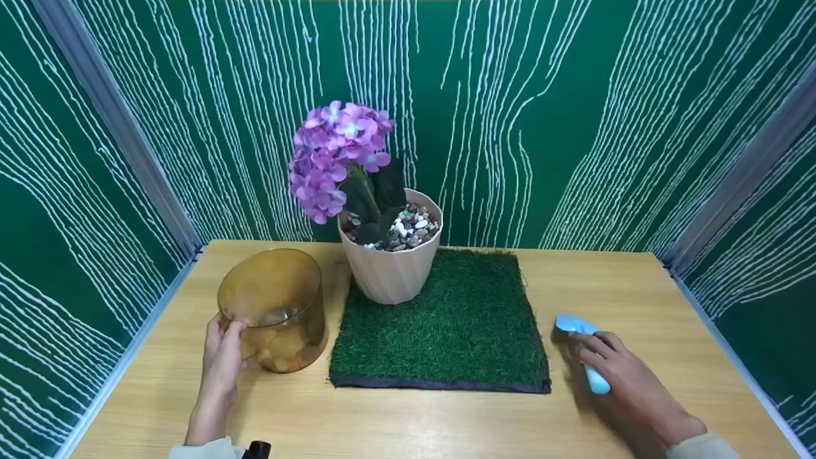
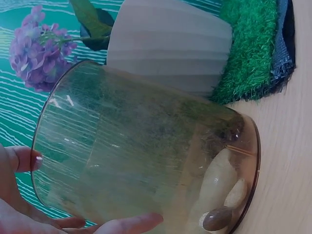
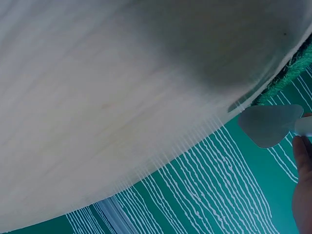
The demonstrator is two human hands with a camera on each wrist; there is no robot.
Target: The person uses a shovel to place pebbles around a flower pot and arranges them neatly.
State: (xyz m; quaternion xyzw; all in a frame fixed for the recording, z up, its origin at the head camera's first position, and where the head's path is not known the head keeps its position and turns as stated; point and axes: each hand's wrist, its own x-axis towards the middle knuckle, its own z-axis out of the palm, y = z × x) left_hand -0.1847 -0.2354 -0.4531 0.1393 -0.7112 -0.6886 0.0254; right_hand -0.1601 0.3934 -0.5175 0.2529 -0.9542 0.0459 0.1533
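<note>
On the left of the table, my left hand grips the rim of a see-through amber container. Its thumb and fingers lie on either side of the wall, and several stones show at the container's bottom in the left wrist view. Over at the right, my right hand holds a small light-blue hand trowel by the handle, its blade pointing away from me. In the right wrist view the trowel's blade sticks out beyond the fingers.
A cream plant pot with pebbles and a purple flower stands at the back left of a green turf mat. Green, white-streaked walls enclose the wooden table. A dark object shows at the bottom edge.
</note>
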